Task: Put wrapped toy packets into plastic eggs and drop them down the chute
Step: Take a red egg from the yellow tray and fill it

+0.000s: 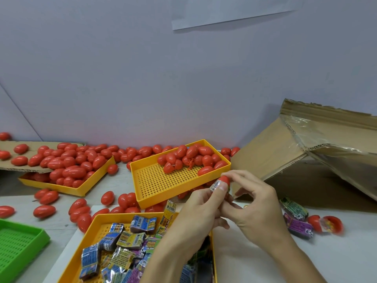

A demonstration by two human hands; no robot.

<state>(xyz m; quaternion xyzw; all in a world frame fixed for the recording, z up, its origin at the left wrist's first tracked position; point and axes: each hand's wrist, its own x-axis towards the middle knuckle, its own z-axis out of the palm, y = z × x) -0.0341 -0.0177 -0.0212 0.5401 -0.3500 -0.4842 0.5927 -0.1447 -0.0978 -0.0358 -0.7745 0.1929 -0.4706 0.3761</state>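
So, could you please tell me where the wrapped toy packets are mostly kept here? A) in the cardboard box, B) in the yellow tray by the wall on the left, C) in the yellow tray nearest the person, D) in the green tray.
C: the wrapped packets fill the near yellow tray, under the left hand, while the other yellow trays hold red eggs.

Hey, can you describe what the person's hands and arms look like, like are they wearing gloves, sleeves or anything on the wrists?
Both hands are bare: no gloves on the left hand or the right hand. No rings, watch or bracelet show on the fingers or wrists. Both forearms are uncovered down to the bottom edge of the picture, so no sleeve is in view. The fingernails look short and unpainted.
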